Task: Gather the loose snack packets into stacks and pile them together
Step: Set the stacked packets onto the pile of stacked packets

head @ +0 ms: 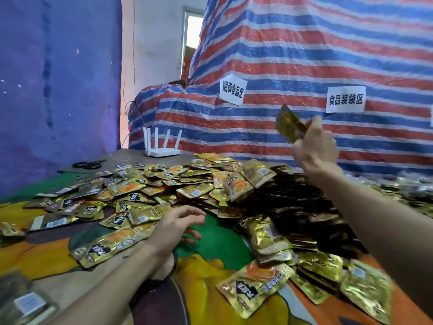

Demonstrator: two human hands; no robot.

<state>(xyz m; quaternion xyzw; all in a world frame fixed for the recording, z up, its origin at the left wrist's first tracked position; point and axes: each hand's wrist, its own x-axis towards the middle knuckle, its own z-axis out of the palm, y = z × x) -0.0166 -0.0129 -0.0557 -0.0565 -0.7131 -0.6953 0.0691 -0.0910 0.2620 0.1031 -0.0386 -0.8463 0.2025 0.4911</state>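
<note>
Right hand (315, 143) raised, clamped on a small stack of packets (289, 124); left hand (179, 222) low, fingers spread and empty over the tabletop (218, 240), with the main pile (293, 207) between them and loose packets (140, 195) beyond the left hand, so most gathering appears undone.

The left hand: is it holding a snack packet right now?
No, the left hand hovers open and empty above the green cloth, fingers spread.
</note>
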